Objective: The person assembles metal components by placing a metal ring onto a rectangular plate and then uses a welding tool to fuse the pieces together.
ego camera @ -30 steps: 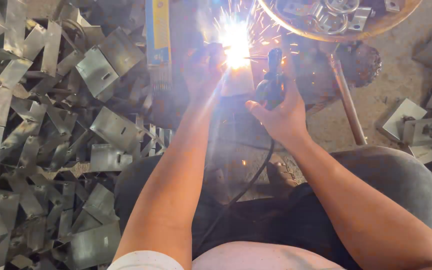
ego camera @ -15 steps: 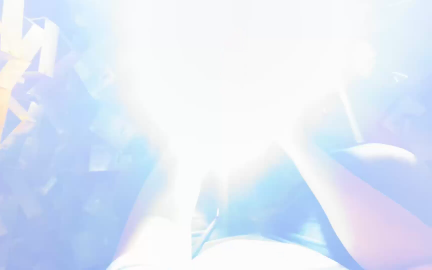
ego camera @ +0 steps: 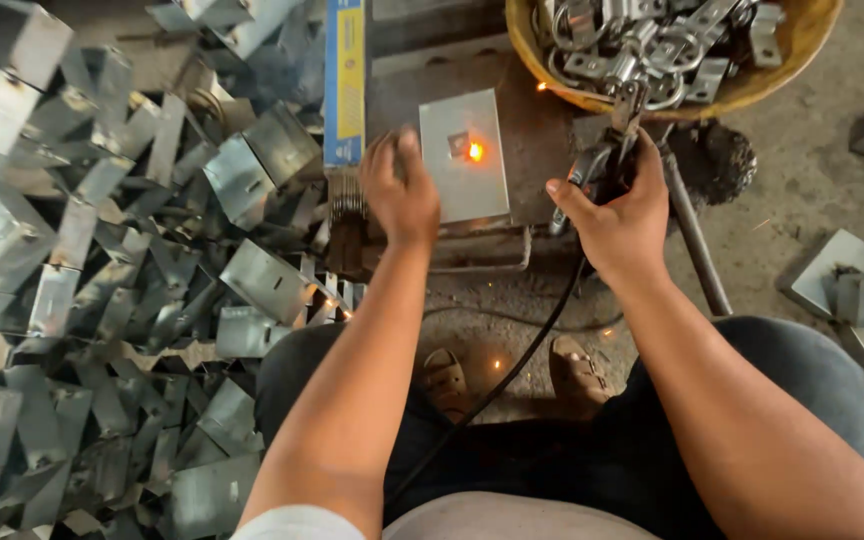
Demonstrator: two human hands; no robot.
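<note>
My left hand hovers open beside the plate on the bench. Stiff, light, sharp-edged I judge, hot at the glowing weld; take its near edge. My right hand grips the electrode holder.

An orange spot is glowing on the pale grey metal plate, and a long box is showing blue with a yellow stripe beside it. A yellow-ochre basket is holding silvery metal fittings, while a heap of dull silver-grey bent brackets is catching bluish light. A black cable is running over dark trousers.
</note>
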